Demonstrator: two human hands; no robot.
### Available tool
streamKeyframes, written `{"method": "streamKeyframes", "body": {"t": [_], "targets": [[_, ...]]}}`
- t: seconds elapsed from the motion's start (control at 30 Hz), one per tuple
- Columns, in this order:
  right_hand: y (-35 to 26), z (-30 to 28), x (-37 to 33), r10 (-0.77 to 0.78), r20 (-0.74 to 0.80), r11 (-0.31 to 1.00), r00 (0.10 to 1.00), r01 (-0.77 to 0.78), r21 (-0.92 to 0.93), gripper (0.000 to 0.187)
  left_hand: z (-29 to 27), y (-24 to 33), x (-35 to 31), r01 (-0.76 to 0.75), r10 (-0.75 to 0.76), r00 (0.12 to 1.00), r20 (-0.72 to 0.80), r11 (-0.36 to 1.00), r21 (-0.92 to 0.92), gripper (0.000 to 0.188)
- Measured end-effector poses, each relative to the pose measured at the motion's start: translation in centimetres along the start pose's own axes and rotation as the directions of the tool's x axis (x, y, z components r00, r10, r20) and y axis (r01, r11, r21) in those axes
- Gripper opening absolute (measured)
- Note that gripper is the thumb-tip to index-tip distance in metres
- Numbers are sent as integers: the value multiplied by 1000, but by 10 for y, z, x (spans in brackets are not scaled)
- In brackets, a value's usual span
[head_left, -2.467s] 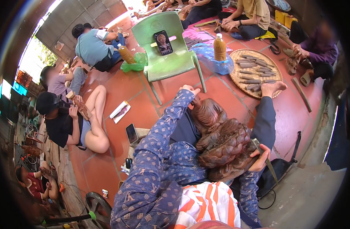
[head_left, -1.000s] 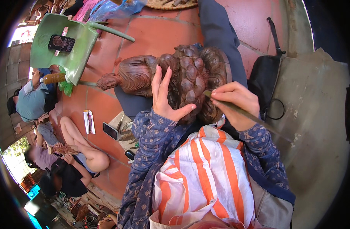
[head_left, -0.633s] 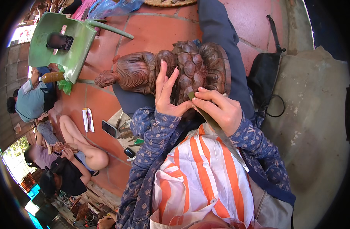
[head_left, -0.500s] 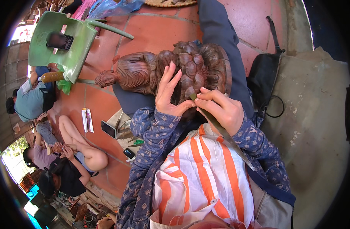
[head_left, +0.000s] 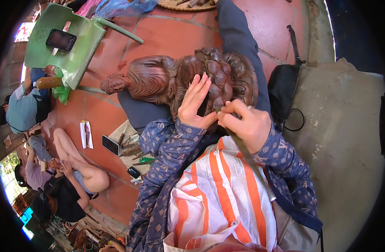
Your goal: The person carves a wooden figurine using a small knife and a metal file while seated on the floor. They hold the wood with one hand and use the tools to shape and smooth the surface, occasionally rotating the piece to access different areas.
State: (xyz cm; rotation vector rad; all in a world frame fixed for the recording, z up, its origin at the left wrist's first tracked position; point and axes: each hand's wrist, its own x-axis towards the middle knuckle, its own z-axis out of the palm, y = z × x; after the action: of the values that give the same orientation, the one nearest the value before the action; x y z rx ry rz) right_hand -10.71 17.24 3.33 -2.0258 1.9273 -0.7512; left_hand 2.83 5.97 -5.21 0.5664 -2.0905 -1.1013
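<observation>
A dark brown carved wooden statue of a seated robed figure (head_left: 152,80) lies on its side across my lap, its head to the left and its petalled base to the right. My left hand (head_left: 196,103) is open, its fingers stretched over the carved petals and its thumb near the tool's tip. Closed in my right hand (head_left: 249,126) is a long, narrow, grey-green file-like tool (head_left: 250,161). One end meets the petals at the lower edge of the base. The other runs back past my striped shirt to my right sleeve.
On the tiled floor to the left lie a phone (head_left: 111,145), several hand tools (head_left: 131,147) and a small black case (head_left: 134,171). A green plastic chair (head_left: 81,46) stands at upper left. Two people (head_left: 70,193) sit at left. A black bag (head_left: 285,84) lies at right.
My left hand has tipped rightward, its fingers now closer together and lower on the petals. My right hand has turned, and the tool slants more steeply.
</observation>
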Motion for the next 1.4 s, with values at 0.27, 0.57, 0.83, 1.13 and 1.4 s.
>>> {"method": "streamKeyframes", "body": {"t": [0.27, 0.57, 0.83, 1.13, 1.4], "targets": [[-5, -1, -1, 10, -60, 996, 998, -15, -85, 20, 6, 1, 0, 19, -19, 1000, -10, 999, -28, 70], [-12, -2, 1, 7, -52, 964, 999, -20, -264, 22, 12, 2, -2, 20, -22, 999, -37, 998, -53, 67], [-20, 1, -7, 53, -75, 991, 996, -61, -116, 21, 7, 3, -2, 16, -17, 1000, -7, 998, -58, 70], [-15, 4, 0, 88, -82, 992, 993, -95, -79, 19, 12, -1, -2, -1, 0, 1000, -26, 998, -56, 71], [-15, 3, 2, 74, -46, 996, 996, -77, -53, 18, 11, 2, -1, 4, -6, 999, -34, 998, -57, 69]]}}
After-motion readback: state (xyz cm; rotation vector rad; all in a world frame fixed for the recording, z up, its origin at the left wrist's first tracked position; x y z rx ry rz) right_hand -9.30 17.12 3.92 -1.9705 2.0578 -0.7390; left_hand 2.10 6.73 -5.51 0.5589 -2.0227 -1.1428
